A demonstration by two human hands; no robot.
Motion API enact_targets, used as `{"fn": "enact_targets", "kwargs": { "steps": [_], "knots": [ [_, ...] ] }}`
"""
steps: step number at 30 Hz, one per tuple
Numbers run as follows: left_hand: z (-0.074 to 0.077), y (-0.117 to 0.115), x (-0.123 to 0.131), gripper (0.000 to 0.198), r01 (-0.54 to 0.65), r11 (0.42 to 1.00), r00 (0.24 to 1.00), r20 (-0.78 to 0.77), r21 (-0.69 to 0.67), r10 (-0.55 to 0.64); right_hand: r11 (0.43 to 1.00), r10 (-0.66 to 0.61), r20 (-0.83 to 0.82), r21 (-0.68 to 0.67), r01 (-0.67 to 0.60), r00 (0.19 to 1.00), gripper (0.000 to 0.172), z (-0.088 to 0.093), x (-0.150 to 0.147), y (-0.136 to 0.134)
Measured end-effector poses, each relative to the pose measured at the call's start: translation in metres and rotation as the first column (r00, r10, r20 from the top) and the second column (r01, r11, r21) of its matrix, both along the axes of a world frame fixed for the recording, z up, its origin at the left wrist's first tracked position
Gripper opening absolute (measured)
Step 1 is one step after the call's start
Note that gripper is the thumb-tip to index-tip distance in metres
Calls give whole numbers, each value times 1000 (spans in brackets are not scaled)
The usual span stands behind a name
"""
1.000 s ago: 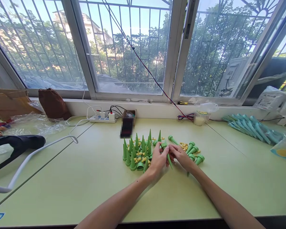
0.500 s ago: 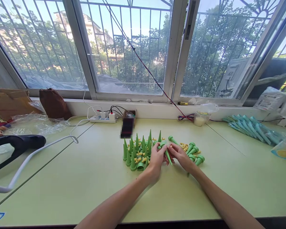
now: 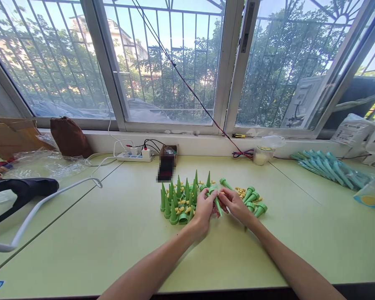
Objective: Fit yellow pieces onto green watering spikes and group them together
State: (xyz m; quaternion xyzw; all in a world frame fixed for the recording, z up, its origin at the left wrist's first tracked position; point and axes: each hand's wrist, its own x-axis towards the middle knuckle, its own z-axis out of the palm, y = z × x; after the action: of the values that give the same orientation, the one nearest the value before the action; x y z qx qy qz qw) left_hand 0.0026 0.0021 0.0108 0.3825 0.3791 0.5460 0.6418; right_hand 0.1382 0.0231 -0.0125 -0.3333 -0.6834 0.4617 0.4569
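Left hand [image 3: 203, 207], right hand [image 3: 236, 204] raised green spike [image 3: 218, 206] (tip down)

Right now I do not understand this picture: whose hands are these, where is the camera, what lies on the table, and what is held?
There is no machine: both hands belong to one person. The camera sits on that person's head and looks forward and down. The left hand and right hand together hold one green cone. On the table, standing cones crowd left of the hands; lying cones and yellow parts are on the right. Teal cones lie far right, a power strip by the window.
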Motion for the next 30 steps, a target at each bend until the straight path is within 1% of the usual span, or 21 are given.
{"fn": "enact_targets", "kwargs": {
  "steps": [5, 13, 17, 21, 30],
  "knots": [
    [-3, 0, -1, 45, -14, 999, 999, -33, 31, 15, 999, -31, 25, 34, 30, 999, 49, -1, 0, 1],
    [-5, 2, -2, 47, -18, 998, 997, -75, 59, 23, 997, -63, 60, 48, 60, 996, 54, 1, -1, 0],
    [-7, 2, -2, 48, -12, 997, 994, -110, 81, 21, 997, -74, 73, 43, 71, 995, 58, 1, -1, 0],
    [-7, 1, -2, 51, -7, 994, 990, -143, 113, 23, 996, -88, 87, 35, 85, 992, 62, -3, 0, 3],
    [-9, 0, -2, 52, 3, 992, 984, -178, 129, 20, 993, -118, 97, 8, 118, 988, 69, -6, 0, 5]
  ]
}}
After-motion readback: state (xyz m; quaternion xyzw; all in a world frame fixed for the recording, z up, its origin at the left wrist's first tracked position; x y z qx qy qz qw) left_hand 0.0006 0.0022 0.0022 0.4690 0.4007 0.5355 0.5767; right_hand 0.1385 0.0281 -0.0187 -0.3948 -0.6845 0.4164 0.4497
